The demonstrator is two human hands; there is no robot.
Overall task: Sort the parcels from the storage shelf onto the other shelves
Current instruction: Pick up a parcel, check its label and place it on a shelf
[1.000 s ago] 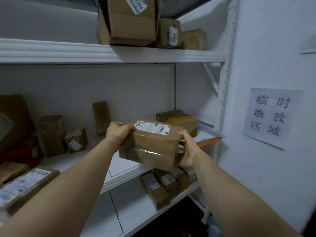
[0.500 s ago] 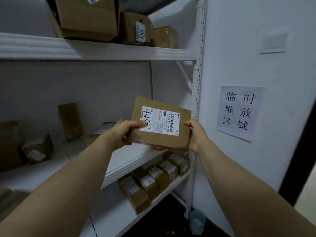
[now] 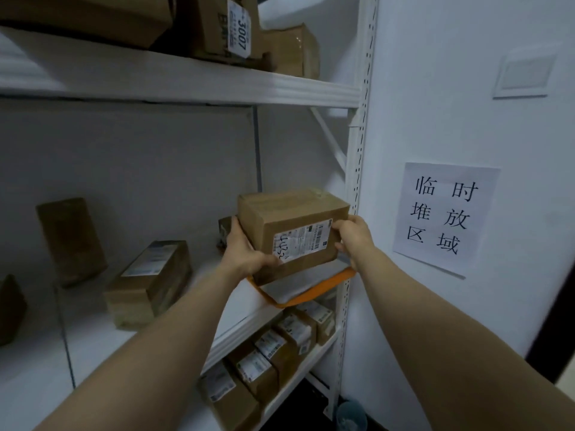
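I hold a brown cardboard parcel with a white shipping label facing me, at the right end of the middle shelf. My left hand grips its lower left corner, thumb across the front. My right hand grips its right side. The parcel sits above a white and orange flat mailer that lies at the shelf's right edge. A darker box is partly hidden behind the parcel and my left hand.
More brown parcels stand on the middle shelf, one long box and one upright box. Boxes fill the top shelf; one is marked 3007. Several labelled parcels line the lower shelf. A white upright post and a wall with a paper sign stand to the right.
The parcel has turned so its label faces me lower down and its top shows, and it has moved closer to the shelf's right end above the mailer. The view has shifted right.
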